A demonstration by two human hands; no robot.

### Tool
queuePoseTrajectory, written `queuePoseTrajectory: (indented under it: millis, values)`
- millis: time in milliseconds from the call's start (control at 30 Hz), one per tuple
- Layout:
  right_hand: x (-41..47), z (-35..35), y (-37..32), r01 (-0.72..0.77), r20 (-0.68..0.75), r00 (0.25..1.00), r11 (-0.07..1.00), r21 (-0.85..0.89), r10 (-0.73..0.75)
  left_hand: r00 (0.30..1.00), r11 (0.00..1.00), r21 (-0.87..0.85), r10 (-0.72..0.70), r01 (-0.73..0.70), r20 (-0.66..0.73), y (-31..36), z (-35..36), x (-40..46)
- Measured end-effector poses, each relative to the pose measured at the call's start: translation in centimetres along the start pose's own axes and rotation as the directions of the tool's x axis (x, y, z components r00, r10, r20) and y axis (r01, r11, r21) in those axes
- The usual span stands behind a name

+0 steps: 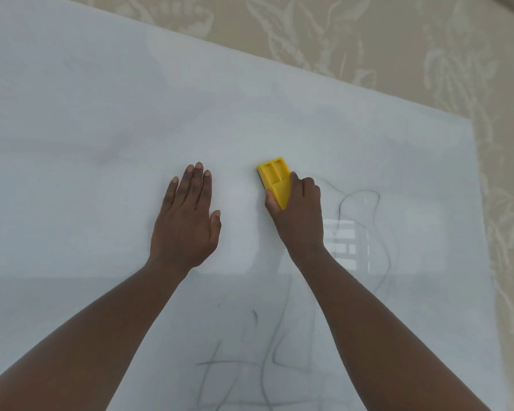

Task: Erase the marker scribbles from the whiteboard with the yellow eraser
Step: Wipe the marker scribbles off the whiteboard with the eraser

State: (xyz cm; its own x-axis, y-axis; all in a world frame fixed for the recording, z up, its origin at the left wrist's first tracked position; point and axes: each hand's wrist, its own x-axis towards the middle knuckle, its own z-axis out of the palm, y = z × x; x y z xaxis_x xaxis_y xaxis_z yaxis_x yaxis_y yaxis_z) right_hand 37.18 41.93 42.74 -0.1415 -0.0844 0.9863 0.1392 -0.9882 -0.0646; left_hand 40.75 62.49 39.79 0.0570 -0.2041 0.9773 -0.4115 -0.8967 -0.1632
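Two patches of scribbles (365, 232) remain, right of and below the eraser (275, 180), which is clamped lengthwise in the right hand (297, 215); the left hand (187, 215) is laid flat, fingers spread.

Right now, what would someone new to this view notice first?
The yellow eraser, gripped in the right hand near the middle of the whiteboard. The left hand lies flat and open beside it. Thin marker scribbles remain to the right and toward the near edge.

Yellow eraser (275, 179) flat on whiteboard (101, 129), faint scribbles (365, 209) btm-right
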Motion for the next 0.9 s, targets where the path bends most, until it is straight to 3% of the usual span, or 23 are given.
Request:
queuePoseTrajectory:
  millis: [167, 433, 800, 900]
  values:
    - [3.1, -1.2, 7.5, -0.215, -0.056, 0.975, 0.976, -0.024, 0.213, 0.998, 0.996, 0.071, -0.061, 0.063, -0.017, 1.3, 1.4, 0.1]
    - [1.6, -4.6, 19.3, -0.522, -0.061, 0.852, 0.852, -0.021, 0.520, 0.995, 0.991, 0.095, -0.087, 0.092, -0.050, 1.9, 1.7, -0.2]
    - [-4.3, -8.7, 23.6, -0.336, 0.235, 0.909, 0.938, -0.082, 0.345, 0.998, 0.993, 0.099, -0.056, 0.059, -0.029, 1.7, 1.6, -1.2]
    - [-8.8, -10.1, 23.2, -0.415, 0.241, 0.878, 0.908, -0.047, 0.414, 1.000, 0.996, 0.085, -0.031, 0.031, 0.004, 1.7, 1.6, -2.6]
